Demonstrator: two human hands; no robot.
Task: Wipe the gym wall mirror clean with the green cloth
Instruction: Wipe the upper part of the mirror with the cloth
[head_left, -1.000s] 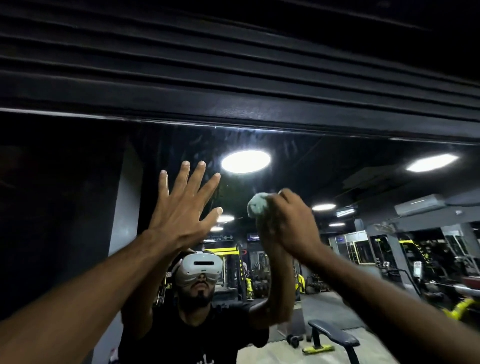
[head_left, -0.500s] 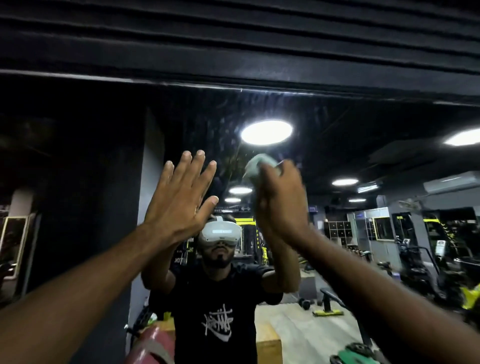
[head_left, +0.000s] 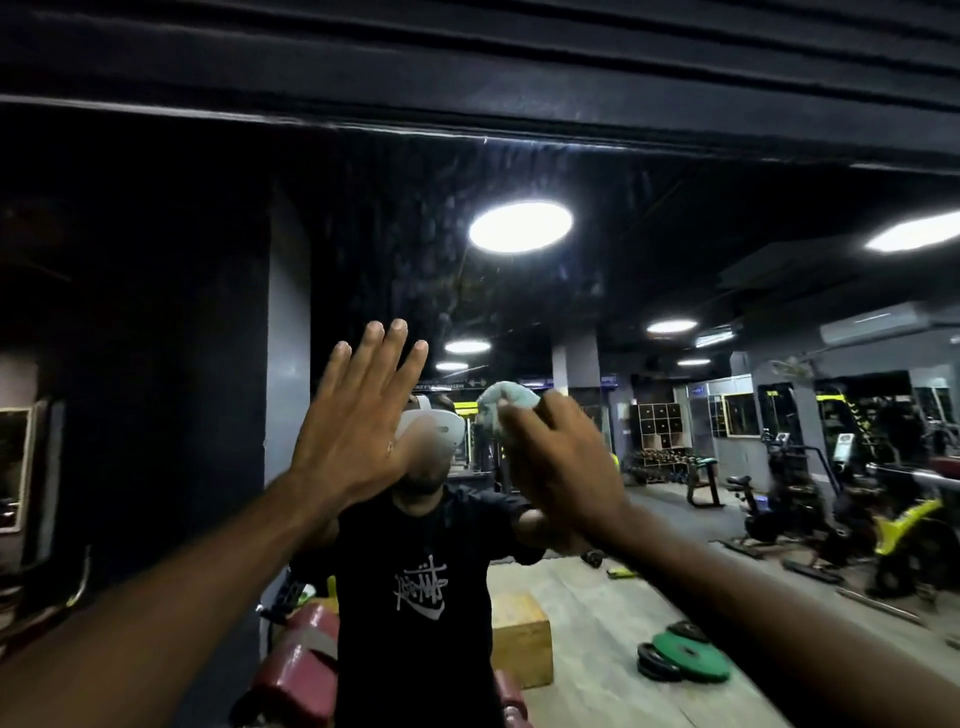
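The wall mirror (head_left: 649, 291) fills most of the view, with streaks and spots near the reflected round lamp. My right hand (head_left: 563, 462) grips a bunched pale green cloth (head_left: 506, 400) and holds it against the glass at centre. My left hand (head_left: 358, 415) is raised flat against the mirror just left of the cloth, fingers straight and slightly spread. My own reflection in a black T-shirt stands behind both hands.
A black ribbed panel (head_left: 467, 67) runs above the mirror's top edge. Low down lie a maroon padded bench (head_left: 301, 670) and, in the reflection, a wooden box (head_left: 519, 639), green weight plates (head_left: 685, 660) and gym machines (head_left: 810, 483).
My right hand with the cloth has come down the glass from near the lamp reflection. The view has tilted down, showing more floor. My left hand stays flat on the mirror.
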